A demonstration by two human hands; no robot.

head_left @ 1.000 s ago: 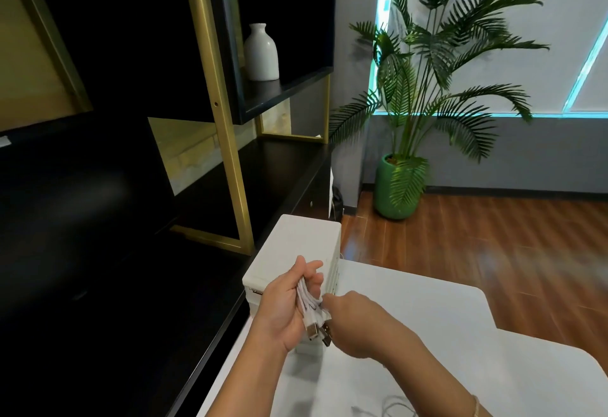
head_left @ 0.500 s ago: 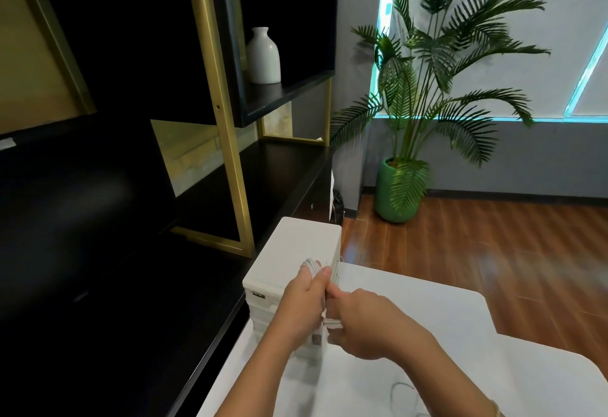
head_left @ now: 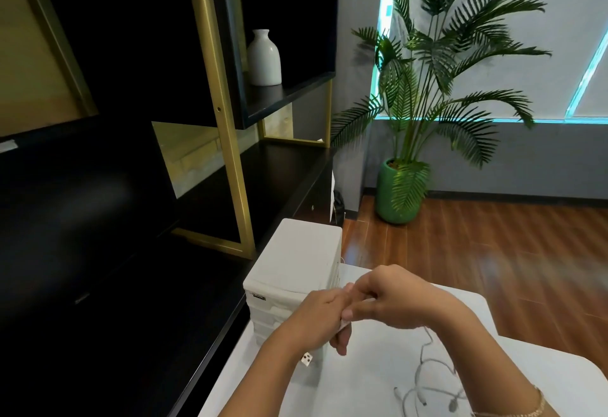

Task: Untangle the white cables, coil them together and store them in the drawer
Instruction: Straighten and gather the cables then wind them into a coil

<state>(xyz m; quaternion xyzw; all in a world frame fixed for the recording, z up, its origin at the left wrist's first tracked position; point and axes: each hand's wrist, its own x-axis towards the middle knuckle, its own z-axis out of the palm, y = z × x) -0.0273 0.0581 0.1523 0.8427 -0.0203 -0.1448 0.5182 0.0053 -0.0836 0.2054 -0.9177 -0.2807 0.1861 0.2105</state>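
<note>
Both hands (head_left: 355, 314) clamped on white cables (head_left: 343, 324) near table's (head_left: 378, 383) left edge; loose tail (head_left: 424, 367) could snag, unravelling coil.

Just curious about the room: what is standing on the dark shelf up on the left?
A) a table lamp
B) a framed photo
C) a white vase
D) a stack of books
C: a white vase stands alone on the dark shelf, above the white drawer box.
</note>
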